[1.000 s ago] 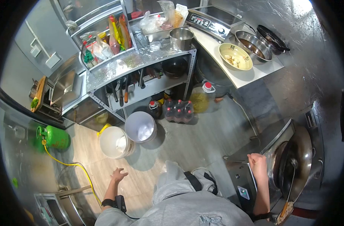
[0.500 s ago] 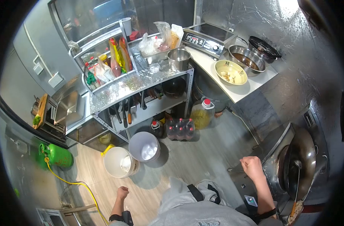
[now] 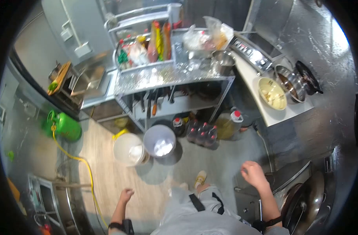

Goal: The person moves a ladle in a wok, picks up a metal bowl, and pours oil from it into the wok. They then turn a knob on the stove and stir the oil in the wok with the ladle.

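My left hand point(image 3: 127, 194) hangs over the wooden-look floor at the lower left, its fingers loosely bent and slightly apart, with nothing in it. Below and right of the white bucket point(image 3: 122, 154), it touches nothing. My right hand point(image 3: 254, 174) is at the lower right, near the edge of the stove point(image 3: 247, 190). Its fingers are half curled with a gap between them, and no object shows in them. A dark wok point(image 3: 315, 192) with a ladle lies to the right of that forearm.
A grey bucket point(image 3: 159, 141), bottle pack point(image 3: 201, 133) and oil jug point(image 3: 228, 124) stand on the floor. Behind is a foil-covered shelf point(image 3: 147, 80); at the right a white counter point(image 3: 261, 106) holds a yellow bowl point(image 3: 272, 94). A green gas cylinder point(image 3: 68, 126) trails a yellow hose.
The view has turned, shifting the shelf and counter rightward. A shoe now shows below me. My right hand's fingers have loosened from a fist; my left hand's fingers are slightly more spread.
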The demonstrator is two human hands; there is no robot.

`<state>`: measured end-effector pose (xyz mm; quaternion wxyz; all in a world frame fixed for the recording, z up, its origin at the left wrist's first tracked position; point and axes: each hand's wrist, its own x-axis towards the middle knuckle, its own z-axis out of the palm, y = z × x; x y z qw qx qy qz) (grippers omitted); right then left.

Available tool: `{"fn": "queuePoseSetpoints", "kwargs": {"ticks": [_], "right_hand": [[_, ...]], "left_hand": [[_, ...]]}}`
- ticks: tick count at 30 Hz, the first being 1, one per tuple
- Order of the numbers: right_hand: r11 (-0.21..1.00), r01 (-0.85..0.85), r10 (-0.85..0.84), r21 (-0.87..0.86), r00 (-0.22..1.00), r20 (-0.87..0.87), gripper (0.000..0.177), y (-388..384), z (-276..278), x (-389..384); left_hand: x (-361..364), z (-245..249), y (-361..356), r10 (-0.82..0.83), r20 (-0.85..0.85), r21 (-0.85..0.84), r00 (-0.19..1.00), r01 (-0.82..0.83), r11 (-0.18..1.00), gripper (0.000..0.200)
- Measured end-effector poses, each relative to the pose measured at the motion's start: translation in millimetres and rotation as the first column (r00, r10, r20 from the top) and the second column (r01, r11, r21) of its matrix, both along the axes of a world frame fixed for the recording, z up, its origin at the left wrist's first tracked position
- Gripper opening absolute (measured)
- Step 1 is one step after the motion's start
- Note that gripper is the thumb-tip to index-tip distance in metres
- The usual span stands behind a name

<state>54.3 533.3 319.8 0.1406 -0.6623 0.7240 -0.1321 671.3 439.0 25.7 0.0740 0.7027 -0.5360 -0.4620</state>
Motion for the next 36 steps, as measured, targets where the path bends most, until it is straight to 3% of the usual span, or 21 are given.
{"fn": "queuePoseSetpoints", "kwargs": {"ticks": [4, 6, 10, 12, 13, 14, 15, 16, 19, 21, 23, 27, 31, 32, 34, 36], "right_hand": [[0.988, -0.095, 0.102, -0.122, 0.993, 0.052, 0.006, -48, 1, -13], [0.979, -0.114, 0.129, -0.169, 0.988, 0.08, 0.008, -65, 0, -24], [0.973, -0.087, 0.125, -0.213, 0.977, 0.17, 0.009, -79, 2, -50], [0.973, -0.016, 0.062, -0.228, 0.979, 0.195, 0.009, -82, 3, -66], [0.995, -0.013, 0.034, -0.095, 0.974, 0.223, 0.009, -82, 4, -75], [0.999, -0.017, 0.007, 0.04, 0.967, 0.256, 0.01, -79, 2, -87], [1.0, 0.015, -0.013, -0.003, 0.97, 0.243, 0.013, -78, -3, -100], [0.999, 0.041, -0.039, -0.005, 0.969, 0.244, 0.013, -78, -2, -109], [0.996, -0.04, 0.017, 0.078, 0.962, 0.273, 0.013, -89, 0, -130], [0.999, -0.006, -0.012, 0.04, 0.9, 0.435, 0.012, -110, -2, -143], [1.0, -0.006, 0.004, 0.001, 0.876, 0.483, 0.012, -131, 5, -147], [0.992, 0.015, 0.055, -0.127, 0.849, 0.525, 0.012, -193, 12, -152], [0.971, 0.111, 0.007, -0.21, 0.871, 0.491, 0.011, -273, 27, -157], [0.972, 0.156, -0.033, -0.175, 0.83, 0.557, 0.011, -294, 40, -159], [0.934, 0.24, -0.066, -0.266, 0.846, 0.53, 0.011, -342, 44, -167], [0.898, 0.332, -0.121, -0.289, 0.818, 0.563, 0.011, -394, 49, -178]], "left_hand": [[-5, 21, 28, 0.151, -0.122, -0.028, 0.981, -0.155, 0.987, 0.016], [-15, 28, 32, 0.21, -0.07, -0.026, 0.975, -0.212, 0.977, 0.011], [-37, 46, 31, 0.147, 0.015, 0.029, 0.989, -0.148, 0.989, 0.009], [-79, 74, 6, 0.123, -0.078, 0.105, 0.989, -0.115, 0.988, 0.011], [-86, 68, -14, 0.081, -0.085, 0.106, 0.993, -0.071, 0.992, 0.011], [-89, 67, -30, 0.01, -0.019, 0.236, 1.0, -0.005, 0.972, 0.02], [-94, 67, -45, -0.06, 0.047, 0.36, 0.997, 0.039, 0.932, 0.034], [-108, 76, -58, -0.086, 0.048, 0.358, 0.995, 0.063, 0.932, 0.034], [-156, 114, -95, -0.091, 0.104, 0.307, 0.99, 0.055, 0.95, 0.029], [-189, 131, -133, -0.003, 0.024, 0.068, 1.0, 0.002, 0.998, 0.028], [-225, 154, -170, -0.08, 0.014, -0.067, 0.997, 0.081, 0.994, 0.037], [-308, 200, -256, -0.171, -0.121, -0.234, 0.978, 0.14, 0.962, 0.03], [-392, 223, -353, -0.411, -0.158, -0.414, 0.898, 0.318, 0.853, 0.024], [-424, 250, -369, -0.415, -0.155, -0.401, 0.897, 0.327, 0.856, 0.019], [-461, 251, -419, -0.536, -0.089, -0.544, 0.839, 0.41, 0.732, 0.016], [-495, 267, -460, -0.631, -0.093, -0.523, 0.77, 0.502, 0.689, 0.015]]}}
